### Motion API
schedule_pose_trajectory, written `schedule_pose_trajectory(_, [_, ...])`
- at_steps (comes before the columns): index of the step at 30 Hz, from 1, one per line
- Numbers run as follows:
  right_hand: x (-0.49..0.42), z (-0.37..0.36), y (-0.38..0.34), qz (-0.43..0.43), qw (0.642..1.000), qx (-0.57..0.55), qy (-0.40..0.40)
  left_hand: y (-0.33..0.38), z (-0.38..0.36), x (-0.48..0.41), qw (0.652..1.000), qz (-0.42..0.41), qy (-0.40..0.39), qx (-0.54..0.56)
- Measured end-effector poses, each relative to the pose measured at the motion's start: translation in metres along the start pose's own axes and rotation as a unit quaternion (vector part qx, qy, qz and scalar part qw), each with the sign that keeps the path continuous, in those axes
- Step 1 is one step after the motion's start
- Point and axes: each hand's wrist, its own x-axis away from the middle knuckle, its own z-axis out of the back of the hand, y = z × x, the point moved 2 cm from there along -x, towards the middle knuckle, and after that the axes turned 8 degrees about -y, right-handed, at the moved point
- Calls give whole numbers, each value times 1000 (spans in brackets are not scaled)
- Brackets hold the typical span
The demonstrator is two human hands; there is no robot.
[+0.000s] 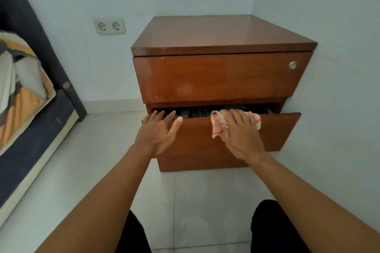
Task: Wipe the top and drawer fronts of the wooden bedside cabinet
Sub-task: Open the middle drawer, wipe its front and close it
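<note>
The wooden bedside cabinet (pixel 222 35) stands in the corner, its lower drawer (pixel 277 129) ajar; the left hand (pixel 159 131) rests flat, open, on the drawer's edge, the right hand (pixel 240 131) presses a red-and-white cloth (pixel 217 125) against it.

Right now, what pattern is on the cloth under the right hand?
White cloth with orange-red stripes, seen in the head view.
</note>
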Motion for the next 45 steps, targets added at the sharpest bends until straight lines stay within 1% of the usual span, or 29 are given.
schedule_pose_trajectory(5, [5,17,75,-58,998,20,29,-2,4,-4,1000,-1,0,1])
schedule_pose_trajectory(10, [8,20,125,-66,996,46,48,-4,3,-3,1000,-6,6,-3])
schedule_pose_trajectory(13, [10,25,142,-69,995,49,43,-5,2,-2,1000,-3,7,-7])
schedule_pose_trajectory(16, [11,32,144,-67,996,46,30,-3,3,0,1000,-1,10,-9])
schedule_pose_trajectory(20, [17,39,138,-95,995,-20,24,-9,6,9,1000,-6,22,-5])
schedule_pose_trajectory(22, [20,43,136,-114,991,-52,48,-13,9,16,1000,-7,23,2])
schedule_pose_trajectory(24, [20,50,131,-153,982,-84,74,-13,10,21,1000,-1,17,13])
schedule_pose_trajectory(26, [17,57,120,-205,962,-124,135,-10,11,24,1000,4,14,11])
schedule_pose_trajectory(27, [15,58,109,-204,954,-139,168,-9,10,24,1000,6,12,6])
schedule_pose_trajectory(28, [13,57,94,-172,957,-142,186,-8,10,23,1000,8,11,0])
schedule_pose_trajectory(29, [11,52,75,-117,968,-131,179,-8,9,21,1000,8,9,-7])
schedule_pose_trajectory(30, [10,44,58,-64,980,-117,147,-9,9,19,1000,8,8,-17])
schedule_pose_trajectory(31, [9,35,43,-29,989,-100,103,-10,8,18,1000,7,8,-25])
schedule_pose_trajectory(32, [8,26,32,-13,995,-76,63,-11,8,18,1000,6,9,-28])
schedule_pose_trajectory(34, [8,11,23,-19,999,-23,22,-12,8,19,1000,0,19,-25])
schedule_pose_trajectory(37, [12,4,40,-35,999,8,29,-11,6,23,999,-7,32,-21])
schedule_pose_trajectory(43, [19,17,113,-94,992,-43,79,-13,2,28,999,-4,37,-8])
schedule_pose_trajectory(45, [20,17,130,-111,989,-62,79,-13,2,30,999,-5,38,-2])
